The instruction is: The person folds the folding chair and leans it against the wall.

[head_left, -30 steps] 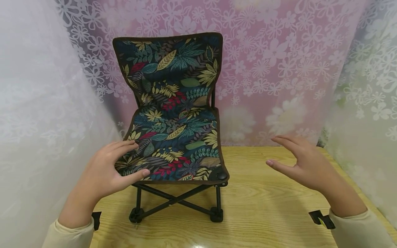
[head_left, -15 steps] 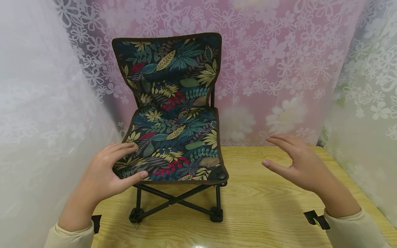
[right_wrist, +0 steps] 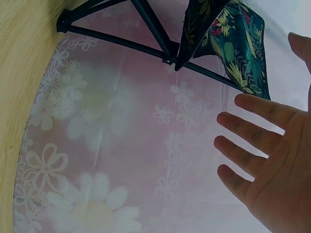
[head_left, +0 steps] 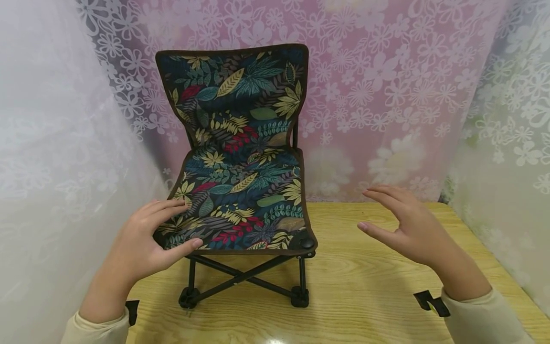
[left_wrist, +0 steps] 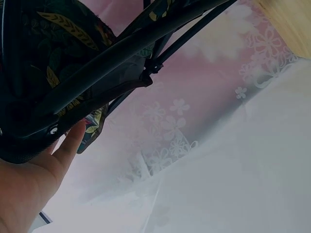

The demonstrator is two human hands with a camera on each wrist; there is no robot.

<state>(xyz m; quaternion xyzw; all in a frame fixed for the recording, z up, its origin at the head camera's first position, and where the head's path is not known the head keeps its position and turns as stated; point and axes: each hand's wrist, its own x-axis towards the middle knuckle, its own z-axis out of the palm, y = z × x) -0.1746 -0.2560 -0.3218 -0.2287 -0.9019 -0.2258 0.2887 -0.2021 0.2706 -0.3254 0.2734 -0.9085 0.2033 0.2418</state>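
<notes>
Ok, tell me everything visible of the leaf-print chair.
The leaf-print chair stands upright and unfolded on a wood-look surface. Its dark, fabric-looking seat and back bear multicoloured leaves and brown edging; the black tubular frame has crossed front bars and chunky feet. The left hand is by the seat's near left corner; contact is unclear.

Both hands (head_left: 143, 239) (head_left: 406, 229) are held out forward, well apart, open-palmed with thumbs spread wide

There was one leaf-print chair (head_left: 236, 160), with one backrest (head_left: 234, 95), one seat (head_left: 242, 205), two crossed front bars (head_left: 237, 277), two front feet (head_left: 300, 296) in sight, one left grip (head_left: 142, 241), one right grip (head_left: 414, 231), two sleeves (head_left: 481, 317), two black tabs (head_left: 132, 311), one desk (head_left: 365, 277), one pink flowered curtain (head_left: 378, 71)
</notes>
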